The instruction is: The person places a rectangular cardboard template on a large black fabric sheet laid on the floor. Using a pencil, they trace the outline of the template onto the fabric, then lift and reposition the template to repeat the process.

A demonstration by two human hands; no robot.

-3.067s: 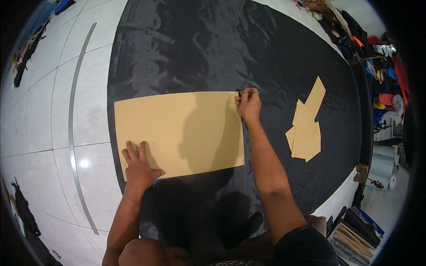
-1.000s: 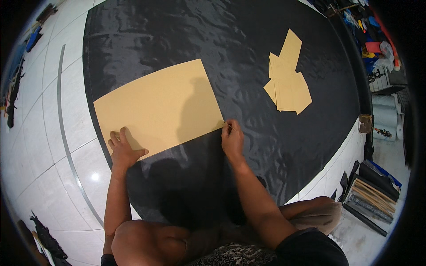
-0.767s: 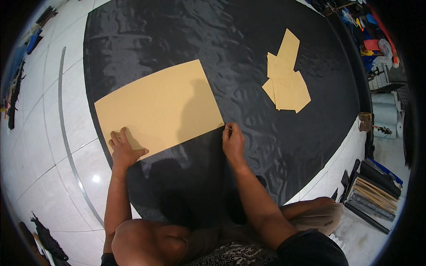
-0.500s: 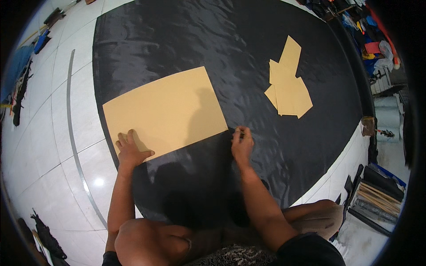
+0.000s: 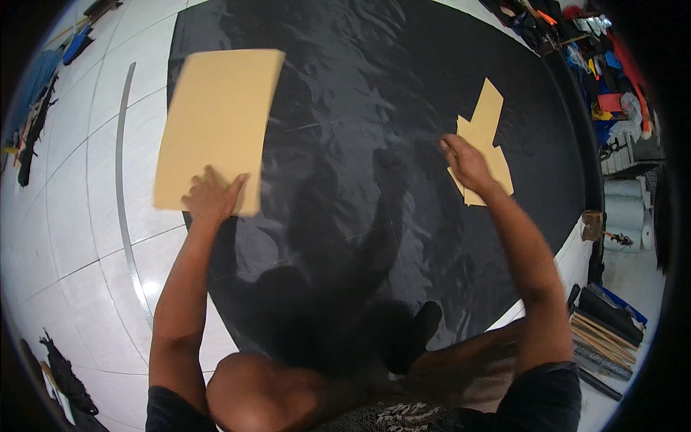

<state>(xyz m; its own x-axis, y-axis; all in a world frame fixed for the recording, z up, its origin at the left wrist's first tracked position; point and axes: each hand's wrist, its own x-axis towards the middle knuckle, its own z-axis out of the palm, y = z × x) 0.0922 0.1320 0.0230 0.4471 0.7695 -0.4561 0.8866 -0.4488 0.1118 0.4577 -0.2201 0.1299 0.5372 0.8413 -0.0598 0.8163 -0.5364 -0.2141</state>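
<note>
A large tan card template [image 5: 219, 122] lies at the left of a black sheet of material [image 5: 338, 180], its left edge reaching over the pale floor. My left hand [image 5: 212, 196] rests flat on its near end with the fingers spread. My right hand [image 5: 468, 164] is at the right, above a pile of smaller tan card pieces [image 5: 491, 108], and hides part of them. Its fingers are bent together; whatever they hold is too small to make out. Faint thin lines run across the black sheet between my hands.
Left of the sheet, a long metal ruler [image 5: 121, 173] lies on the white tiles. Along the right edge runs a dark roll [image 5: 586, 144], with clutter beyond it. Pale rolls [image 5: 622, 209] and a box of sticks [image 5: 604, 335] stand at the right.
My left hand has shifted the large template up and left, and it has turned more upright. My right hand has moved from its corner to the right, over the small pieces.
</note>
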